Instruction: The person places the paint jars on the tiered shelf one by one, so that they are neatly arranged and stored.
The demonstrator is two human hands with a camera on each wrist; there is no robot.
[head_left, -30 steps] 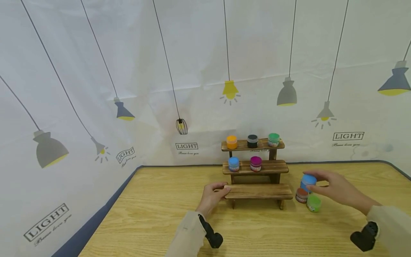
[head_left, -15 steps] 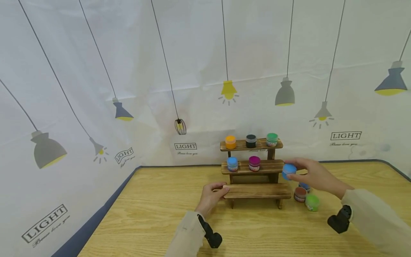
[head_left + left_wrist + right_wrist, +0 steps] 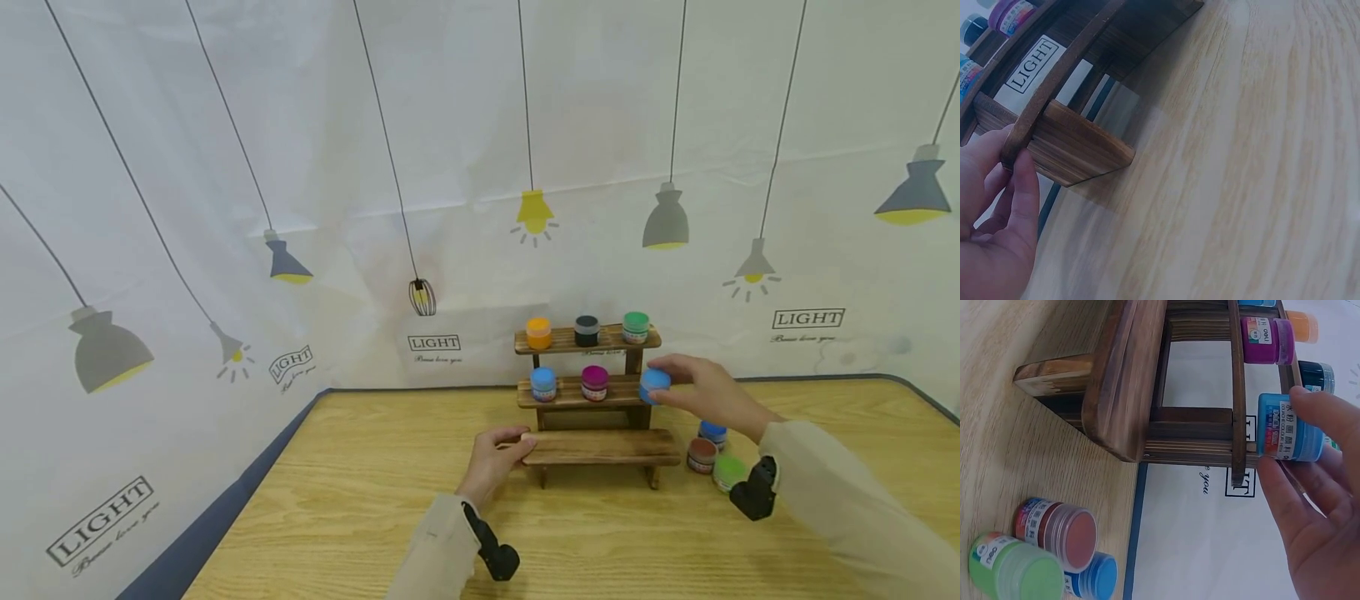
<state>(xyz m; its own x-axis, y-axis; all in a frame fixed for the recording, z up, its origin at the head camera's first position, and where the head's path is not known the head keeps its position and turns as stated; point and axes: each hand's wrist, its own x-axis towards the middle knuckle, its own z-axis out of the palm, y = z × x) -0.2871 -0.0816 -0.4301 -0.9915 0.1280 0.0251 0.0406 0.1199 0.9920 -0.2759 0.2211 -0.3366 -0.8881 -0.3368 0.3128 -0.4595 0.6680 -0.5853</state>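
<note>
My left hand (image 3: pixel 492 460) pinches the left end of the bottom step of a three-tier wooden stand (image 3: pixel 600 447), thumb on one face and fingers on the other. A blue paint jar (image 3: pixel 1286 428) is gripped between thumb and fingers of my right hand (image 3: pixel 708 390), at the right end of the middle step. That step also bears a light blue paint jar (image 3: pixel 543 384) on the left and a magenta paint jar (image 3: pixel 595 382) in the middle. Orange (image 3: pixel 538 332), black (image 3: pixel 587 331) and green (image 3: pixel 636 327) paint jars stand along the top step.
On the table right of the stand, a brown paint jar (image 3: pixel 702 456), a light green paint jar (image 3: pixel 728 472) and a darker blue paint jar (image 3: pixel 712 433) stand close together. Behind the stand hangs a white cloth (image 3: pixel 465 250) printed with lamps.
My right hand has carried the blue jar left from above the jars on the table to the middle step's right end. The left hand keeps its hold on the stand.
</note>
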